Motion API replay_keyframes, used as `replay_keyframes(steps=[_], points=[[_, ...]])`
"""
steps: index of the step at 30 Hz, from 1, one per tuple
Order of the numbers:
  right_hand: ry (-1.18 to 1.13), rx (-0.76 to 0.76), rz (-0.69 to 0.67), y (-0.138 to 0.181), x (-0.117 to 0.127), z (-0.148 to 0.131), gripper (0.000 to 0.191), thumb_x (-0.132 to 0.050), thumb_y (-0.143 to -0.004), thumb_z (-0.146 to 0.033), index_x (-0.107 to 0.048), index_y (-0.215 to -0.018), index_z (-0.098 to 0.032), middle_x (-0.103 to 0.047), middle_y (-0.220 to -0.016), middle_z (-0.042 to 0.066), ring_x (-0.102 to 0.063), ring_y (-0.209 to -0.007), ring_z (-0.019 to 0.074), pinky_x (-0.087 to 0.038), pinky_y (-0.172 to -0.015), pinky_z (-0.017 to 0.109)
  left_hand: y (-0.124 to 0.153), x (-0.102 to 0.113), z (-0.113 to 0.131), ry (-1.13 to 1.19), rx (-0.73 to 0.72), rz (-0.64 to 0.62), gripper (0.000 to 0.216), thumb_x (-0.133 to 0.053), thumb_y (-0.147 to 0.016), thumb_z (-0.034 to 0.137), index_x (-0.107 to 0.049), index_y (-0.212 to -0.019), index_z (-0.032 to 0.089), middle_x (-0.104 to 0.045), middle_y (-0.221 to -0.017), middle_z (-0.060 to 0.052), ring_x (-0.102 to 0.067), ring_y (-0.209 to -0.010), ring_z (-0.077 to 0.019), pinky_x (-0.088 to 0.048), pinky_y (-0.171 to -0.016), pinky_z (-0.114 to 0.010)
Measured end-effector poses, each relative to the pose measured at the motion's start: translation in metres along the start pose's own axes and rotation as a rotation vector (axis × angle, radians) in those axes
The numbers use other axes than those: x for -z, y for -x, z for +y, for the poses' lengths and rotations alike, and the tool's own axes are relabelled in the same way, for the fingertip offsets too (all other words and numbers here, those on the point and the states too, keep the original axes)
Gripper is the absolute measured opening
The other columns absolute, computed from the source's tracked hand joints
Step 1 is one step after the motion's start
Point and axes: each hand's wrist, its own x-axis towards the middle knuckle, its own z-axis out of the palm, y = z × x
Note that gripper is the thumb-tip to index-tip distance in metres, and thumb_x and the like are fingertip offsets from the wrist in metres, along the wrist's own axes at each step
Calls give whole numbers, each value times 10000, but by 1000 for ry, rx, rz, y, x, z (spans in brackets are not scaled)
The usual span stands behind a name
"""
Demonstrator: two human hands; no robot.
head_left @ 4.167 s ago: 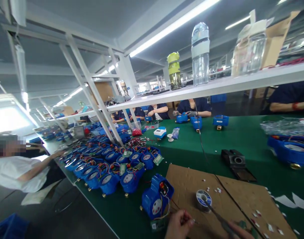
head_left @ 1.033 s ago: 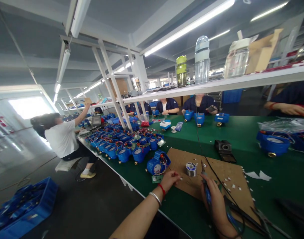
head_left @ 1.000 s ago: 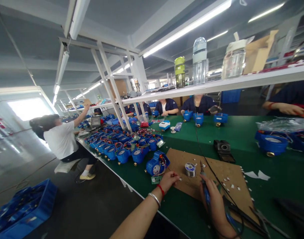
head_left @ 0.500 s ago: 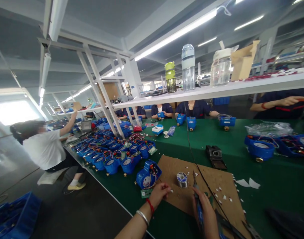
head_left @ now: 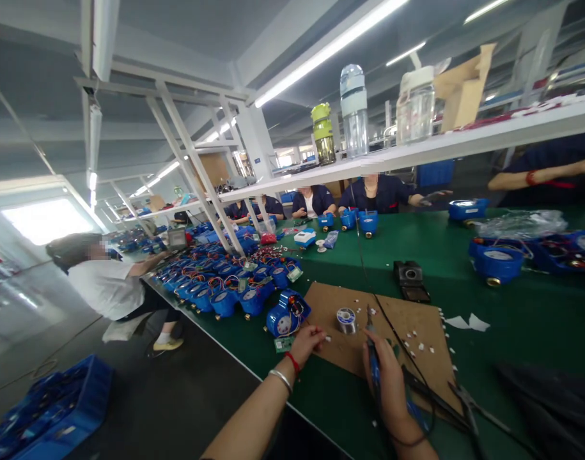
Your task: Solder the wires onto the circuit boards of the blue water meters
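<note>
My right hand [head_left: 387, 365] is closed around the handle of a soldering iron [head_left: 374, 370], its tip pointing away from me over a brown cardboard sheet [head_left: 328, 295]. Thumb and fingers of my left hand [head_left: 307, 345] are pinched together at the sheet's left edge, with a small white plastic piece [head_left: 327, 338] at their tips. Between and beyond my hands stands a spool of solder wire [head_left: 346, 321]. A blue meter [head_left: 285, 314] with its wiring exposed sits just past my left hand, and a green circuit board [head_left: 283, 345] lies beside that hand.
Many blue meters [head_left: 224, 303] crowd the table to the left. A black box [head_left: 411, 281] stands behind the cardboard; pliers [head_left: 467, 402] and dark cloth [head_left: 551, 402] lie right. A shelf [head_left: 392, 155] with bottles crosses above. Co-workers sit opposite and at left.
My view has shifted slightly, while both hands keep about the same place over the cardboard. The co-worker at left has lowered a raised arm. Across the table, a blue meter has moved right, away from a co-worker's hand.
</note>
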Motion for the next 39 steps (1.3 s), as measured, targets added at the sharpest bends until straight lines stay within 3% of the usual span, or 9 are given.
replay_keyframes(steps=[9, 17, 28, 39], points=[[0, -4, 54, -2, 5, -3, 294, -407, -951, -246, -554, -1199, -188, -634, -1094, 117, -624, -1022, 261, -492, -917, 447, -2, 1, 4, 19, -28, -29, 446, -701, -679, 547, -627, -836, 136, -554, -574, 35, -499, -558, -123, -353, -601, -258], [38, -18, 10, 0, 3, 3, 320, -439, -941, -255, -537, -1241, -202, -630, -1101, 106, -619, -1020, 261, -493, -901, 431, -3, 6, 0, 79, -22, -62, 418, -689, -714, 523, -634, -837, 128, -566, -579, 27, -493, -558, -116, -346, -596, -255], [230, 8, 5, 7, -8, 17, 334, -446, -946, -319, -515, -1260, -228, -620, -1132, 111, -618, -1026, 266, -488, -916, 442, -4, 12, -7, 189, -43, -132, 357, -691, -712, 468, -594, -818, 141, -545, -597, 39, -486, -558, -106, -351, -579, -242], [368, -27, 36, 7, -6, 8, 367, -511, -919, -359, -533, -1257, -217, -631, -1151, 100, -630, -1034, 254, -476, -947, 407, -7, 15, -20, 229, -62, -189, 287, -691, -711, 411, -615, -790, 145, -543, -617, 27, -490, -569, -111, -365, -566, -244]])
